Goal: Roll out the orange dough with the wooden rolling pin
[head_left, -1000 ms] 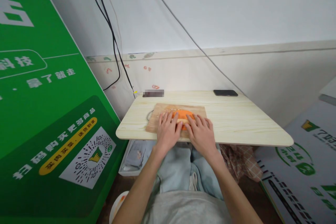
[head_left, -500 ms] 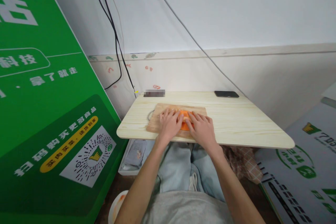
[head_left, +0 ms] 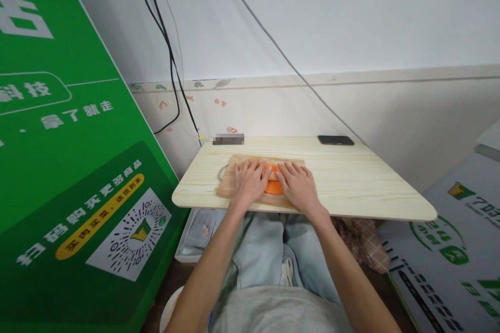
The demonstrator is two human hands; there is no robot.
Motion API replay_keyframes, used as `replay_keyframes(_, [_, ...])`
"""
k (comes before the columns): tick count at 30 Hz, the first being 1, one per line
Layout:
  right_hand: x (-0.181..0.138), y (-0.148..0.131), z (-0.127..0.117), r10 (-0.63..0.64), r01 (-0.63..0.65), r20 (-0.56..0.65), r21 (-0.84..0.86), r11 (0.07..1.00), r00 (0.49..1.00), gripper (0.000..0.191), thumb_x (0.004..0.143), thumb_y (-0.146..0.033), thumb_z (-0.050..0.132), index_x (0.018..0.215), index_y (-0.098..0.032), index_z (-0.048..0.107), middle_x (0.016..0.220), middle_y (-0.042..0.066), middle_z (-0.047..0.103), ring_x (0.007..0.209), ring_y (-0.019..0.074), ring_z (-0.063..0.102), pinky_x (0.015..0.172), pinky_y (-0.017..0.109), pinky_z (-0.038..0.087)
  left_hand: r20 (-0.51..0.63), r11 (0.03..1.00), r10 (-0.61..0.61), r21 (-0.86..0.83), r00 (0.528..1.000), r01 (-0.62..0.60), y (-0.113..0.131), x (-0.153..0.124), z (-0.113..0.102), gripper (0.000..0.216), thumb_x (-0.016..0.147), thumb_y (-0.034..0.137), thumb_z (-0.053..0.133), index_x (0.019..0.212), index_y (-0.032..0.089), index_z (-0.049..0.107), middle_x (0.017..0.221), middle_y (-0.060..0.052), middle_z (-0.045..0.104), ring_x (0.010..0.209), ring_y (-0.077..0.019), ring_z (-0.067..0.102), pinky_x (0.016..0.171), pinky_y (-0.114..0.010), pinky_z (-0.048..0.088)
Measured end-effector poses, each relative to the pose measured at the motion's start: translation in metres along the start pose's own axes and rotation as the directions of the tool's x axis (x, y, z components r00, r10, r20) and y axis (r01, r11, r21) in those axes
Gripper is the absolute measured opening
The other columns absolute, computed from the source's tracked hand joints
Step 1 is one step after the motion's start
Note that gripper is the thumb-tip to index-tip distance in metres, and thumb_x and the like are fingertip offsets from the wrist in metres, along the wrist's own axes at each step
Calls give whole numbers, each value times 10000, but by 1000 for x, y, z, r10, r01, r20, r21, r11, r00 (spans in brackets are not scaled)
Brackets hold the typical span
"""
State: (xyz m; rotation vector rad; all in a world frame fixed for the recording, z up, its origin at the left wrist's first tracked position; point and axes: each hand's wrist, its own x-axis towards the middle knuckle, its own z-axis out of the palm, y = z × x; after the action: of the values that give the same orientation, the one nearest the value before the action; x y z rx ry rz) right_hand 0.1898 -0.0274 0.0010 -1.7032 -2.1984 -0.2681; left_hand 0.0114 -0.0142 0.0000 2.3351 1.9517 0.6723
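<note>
A smooth, flat orange piece (head_left: 274, 187), its material unclear, lies on a wooden cutting board (head_left: 225, 187) with a metal ring at its left. Across it runs a pale tan bar (head_left: 270, 176) that looks like a rolling pin, mostly covered by my hands. My left hand (head_left: 250, 181) is over the bar's left part, with fingers bent over the far side and the thumb towards the middle. Over the right part rests my right hand (head_left: 299, 183), held the same way. Both palms face down, and the bar's ends are hidden.
The board sits near the front edge of a pale wooden table (head_left: 351, 182). A black phone (head_left: 336, 140) lies at the back right and a blurred dark object (head_left: 228, 139) at the back left. A green sign panel (head_left: 78, 166) stands close on the left.
Both hands have shifted slightly over the orange piece. More of its near part shows between them, less of its far part. The whole view has moved a little.
</note>
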Motion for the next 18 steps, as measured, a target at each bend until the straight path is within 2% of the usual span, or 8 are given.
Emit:
replay_keyframes(4, [38,7,-5,41,-38,97,-41,998,994,562,1214,-438,284,1570,-236,668,1586,97,701,1547,315,545,1215,470,408,77,998,-33,62,996,29,5,42,-5,558,1197,495,300,1406,311,783,1590,-70,694,1555,-378,509,1330,-723,277])
replay_keyframes(7, [49,8,-7,70,-63,123,-56,996,990,556,1213,-436,292,1586,-235,652,1575,94,710,1534,322,556,1188,469,428,107,996,-52,79,993,44,6,55,-6,542,1189,490,331,1493,286,731,1613,-101,672,1541,-383,526,1293,-667,358])
replay_keyframes(10, [40,7,-6,49,-45,96,-47,998,994,558,1211,-422,285,1520,-231,708,1542,97,732,1468,313,606,1179,461,431,51,998,-9,69,999,6,3,42,-3,546,1187,469,348,1592,258,648,1626,-124,657,1521,-362,551,1290,-604,379])
replay_keyframes(12, [24,5,-3,12,-10,38,-38,999,999,557,1206,-422,290,1484,-233,734,1546,107,728,1431,301,624,1210,459,400,3,998,26,58,1000,-26,0,24,1,540,1192,452,334,1565,248,666,1593,-118,685,1482,-331,587,1308,-564,363])
replay_keyframes(15, [0,3,3,-21,20,-46,-27,999,999,555,1199,-450,314,1530,-235,705,1627,125,661,1497,301,569,1259,460,342,-61,998,49,50,997,-46,-5,-1,6,520,1186,471,369,1517,241,697,1605,-119,674,1497,-315,574,1351,-543,307])
replay_keyframes(18, [-7,3,5,-6,5,-58,-28,1000,998,567,1197,-465,319,1567,-227,677,1685,144,600,1554,317,514,1259,469,331,-82,997,57,52,995,-53,-6,-7,8,501,1178,482,408,1515,248,694,1636,-114,649,1546,-312,527,1369,-537,278])
